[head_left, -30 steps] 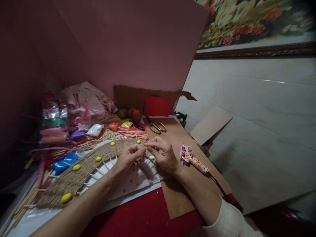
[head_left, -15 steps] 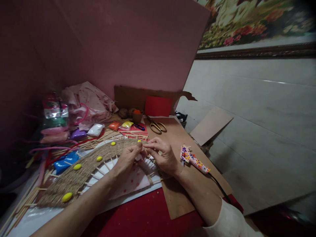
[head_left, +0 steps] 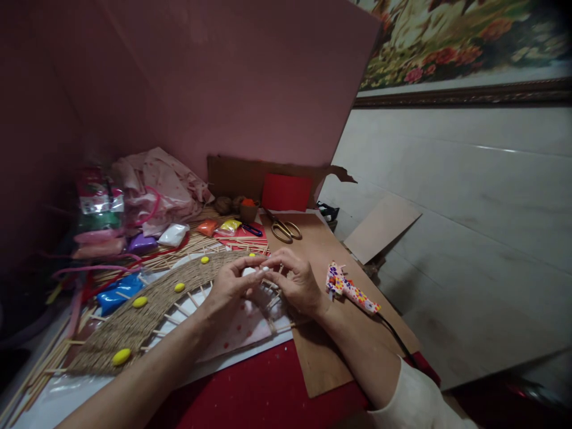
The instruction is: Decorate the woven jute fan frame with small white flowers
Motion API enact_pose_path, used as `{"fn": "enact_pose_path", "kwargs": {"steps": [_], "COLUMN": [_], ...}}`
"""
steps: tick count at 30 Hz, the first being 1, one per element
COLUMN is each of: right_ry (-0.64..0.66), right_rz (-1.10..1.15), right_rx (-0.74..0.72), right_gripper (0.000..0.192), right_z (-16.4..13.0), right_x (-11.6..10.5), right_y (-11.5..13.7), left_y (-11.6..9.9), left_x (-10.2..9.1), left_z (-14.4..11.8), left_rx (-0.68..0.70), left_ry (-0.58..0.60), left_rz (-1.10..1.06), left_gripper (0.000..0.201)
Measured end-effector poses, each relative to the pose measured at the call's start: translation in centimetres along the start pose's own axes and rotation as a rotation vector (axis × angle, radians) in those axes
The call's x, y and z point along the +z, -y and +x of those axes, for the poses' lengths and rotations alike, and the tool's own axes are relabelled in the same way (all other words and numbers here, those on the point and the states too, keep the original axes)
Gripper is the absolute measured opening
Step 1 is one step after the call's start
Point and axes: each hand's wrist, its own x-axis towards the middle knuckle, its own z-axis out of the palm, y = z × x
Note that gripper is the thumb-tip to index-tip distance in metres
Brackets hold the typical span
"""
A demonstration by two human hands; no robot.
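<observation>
Between my two hands is a lump of soft white clay (head_left: pixel 249 271). My left hand (head_left: pixel 230 287) is closed around it, thumb across the front. The fingertips of my right hand (head_left: pixel 298 285) pinch a small white bit at the lump's right end. Both hands hover over a curved, fan-shaped panel of woven brown twine (head_left: pixel 163 310) on thin wooden sticks. Along this panel sit several yellow ovals, one of them a large yellow oval (head_left: pixel 121 357) near the lower left. Pink dotted cloth (head_left: pixel 239 328) lies inside the curve, partly hidden by my hands.
A flower-patterned glue gun (head_left: pixel 351 289) with a black cord lies on a brown board (head_left: pixel 322 351) at right. Gold-handled scissors (head_left: pixel 286 230) rest farther back. Packets of coloured clay, including a blue packet (head_left: pixel 118 293), and loose sticks crowd the left. A pink wall (head_left: pixel 223 77) rises behind.
My left thumb has lowered and the fingers have opened out a little, so more of the white clay shows. My right hand has barely moved.
</observation>
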Motion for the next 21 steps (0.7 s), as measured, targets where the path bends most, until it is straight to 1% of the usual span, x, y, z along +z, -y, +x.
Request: {"fn": "enact_pose_path", "kwargs": {"steps": [2, 4, 7, 9, 10, 12, 15, 19, 21], "right_ry": [0.014, -0.014, -0.075, -0.090, -0.089, -0.074, -0.022, 0.062, 0.081], "right_rz": [0.003, 0.091, 0.301, 0.341, 0.315, 0.226, 0.137, 0.091, 0.066], "right_rx": [0.030, 0.108, 0.269, 0.303, 0.278, 0.179, 0.064, 0.038, 0.031], "right_gripper": [0.008, 0.010, 0.013, 0.012, 0.011, 0.008, 0.010, 0.021, 0.021], "right_z": [0.01, 0.10, 0.36, 0.48, 0.51, 0.46, 0.32, 0.32, 0.36], "right_x": [0.05, 0.07, -0.06, -0.16, -0.18, -0.15, -0.09, -0.40, -0.58], "right_y": [-0.10, -0.20, -0.40, -0.54, -0.61, -0.71, -0.76, -0.60, -0.44], "left_y": [-0.17, -0.25, -0.27, -0.20, -0.15, 0.00, 0.23, 0.29, 0.25], "left_x": [0.09, 0.18, 0.32, 0.35, 0.33, 0.23, 0.01, -0.06, -0.02], "left_z": [-0.07, -0.15, -0.25, -0.25, -0.22, -0.10, 0.10, 0.19, 0.19], "left_rx": [-0.003, 0.006, 0.017, 0.016, 0.018, 0.023, 0.050, 0.057, 0.048], "left_ry": [-0.005, -0.009, -0.024, -0.022, -0.014, 0.021, 0.052, 0.000, -0.009], "left_rz": [-0.031, -0.044, -0.029, 0.022, 0.050, 0.100, 0.139, 0.137, 0.134], "left_gripper": [0.031, 0.026, 0.029, 0.033, 0.033, 0.031, 0.031, 0.028, 0.028]}}
